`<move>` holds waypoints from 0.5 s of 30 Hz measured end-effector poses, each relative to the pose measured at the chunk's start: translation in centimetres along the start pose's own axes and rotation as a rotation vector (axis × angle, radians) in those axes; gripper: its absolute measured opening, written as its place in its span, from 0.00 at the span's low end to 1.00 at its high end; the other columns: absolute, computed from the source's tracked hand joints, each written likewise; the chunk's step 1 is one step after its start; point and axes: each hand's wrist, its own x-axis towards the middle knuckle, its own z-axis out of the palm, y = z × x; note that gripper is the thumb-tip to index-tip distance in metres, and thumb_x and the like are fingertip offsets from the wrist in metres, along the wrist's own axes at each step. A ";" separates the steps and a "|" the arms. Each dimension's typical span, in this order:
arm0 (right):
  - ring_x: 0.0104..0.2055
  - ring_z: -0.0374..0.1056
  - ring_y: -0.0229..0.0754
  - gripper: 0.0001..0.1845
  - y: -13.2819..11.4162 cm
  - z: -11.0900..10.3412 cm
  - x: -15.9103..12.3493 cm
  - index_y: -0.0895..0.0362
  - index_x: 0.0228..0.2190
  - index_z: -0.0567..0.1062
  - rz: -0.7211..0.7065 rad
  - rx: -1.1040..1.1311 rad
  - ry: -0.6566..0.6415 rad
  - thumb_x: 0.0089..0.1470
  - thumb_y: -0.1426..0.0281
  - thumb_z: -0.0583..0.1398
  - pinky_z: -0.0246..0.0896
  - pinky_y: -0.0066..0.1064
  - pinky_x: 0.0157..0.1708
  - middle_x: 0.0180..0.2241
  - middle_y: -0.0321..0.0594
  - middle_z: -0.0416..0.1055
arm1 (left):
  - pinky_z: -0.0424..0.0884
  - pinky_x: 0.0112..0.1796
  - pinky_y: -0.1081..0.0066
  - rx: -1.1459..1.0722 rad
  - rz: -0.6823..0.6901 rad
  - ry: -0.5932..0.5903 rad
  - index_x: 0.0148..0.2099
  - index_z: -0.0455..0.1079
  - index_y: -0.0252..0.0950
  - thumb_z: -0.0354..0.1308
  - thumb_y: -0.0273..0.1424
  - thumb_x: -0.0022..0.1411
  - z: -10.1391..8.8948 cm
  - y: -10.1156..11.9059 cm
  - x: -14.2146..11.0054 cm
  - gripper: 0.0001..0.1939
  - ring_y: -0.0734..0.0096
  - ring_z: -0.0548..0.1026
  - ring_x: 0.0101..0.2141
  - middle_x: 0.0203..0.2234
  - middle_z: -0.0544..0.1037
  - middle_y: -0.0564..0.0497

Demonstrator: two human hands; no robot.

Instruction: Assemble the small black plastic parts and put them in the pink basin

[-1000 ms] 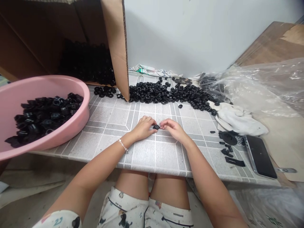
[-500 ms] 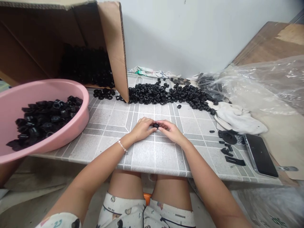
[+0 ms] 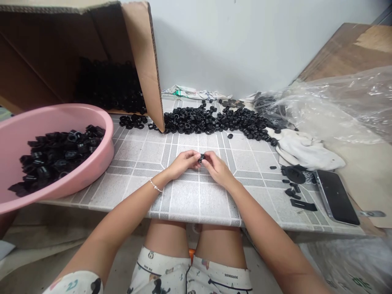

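Head | left fingers [image 3: 192, 154], right fingers [image 3: 210, 156] pinch black part [image 3: 201, 158] | apart from table edge [image 3: 196, 219], basin [image 3: 108, 143]

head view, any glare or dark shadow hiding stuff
Head view throughout: deep shadow fills the cardboard box, merging the black parts inside; the plastic sheet catches bright glints; the piece between the fingers is small and dark, its detail unclear.
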 end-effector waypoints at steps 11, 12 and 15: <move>0.32 0.63 0.44 0.20 -0.6 0.6 0.1 0.57 0.31 0.67 -0.272 -0.708 0.184 0.66 0.62 0.43 0.47 0.38 0.38 0.27 0.42 0.71 | 0.61 0.27 0.78 -0.326 -0.252 -0.114 0.34 0.64 0.31 0.64 0.39 0.54 0.5 0.9 -0.8 0.17 0.84 0.63 0.22 0.25 0.70 0.53; 0.31 0.62 0.44 0.20 -0.7 0.7 0.0 0.56 0.30 0.66 -0.270 -0.682 0.181 0.66 0.62 0.42 0.47 0.38 0.38 0.27 0.41 0.70 | 0.61 0.27 0.78 -0.355 -0.277 -0.137 0.34 0.64 0.31 0.65 0.38 0.54 0.4 1.0 -0.8 0.17 0.84 0.62 0.22 0.25 0.69 0.52; 0.29 0.61 0.43 0.20 -0.9 0.9 0.0 0.55 0.27 0.63 -0.213 -0.537 0.167 0.66 0.62 0.41 0.49 0.38 0.37 0.24 0.39 0.67 | 0.59 0.25 0.79 -0.374 -0.282 -0.159 0.33 0.62 0.32 0.65 0.37 0.54 0.5 1.2 -1.1 0.17 0.83 0.63 0.23 0.25 0.68 0.53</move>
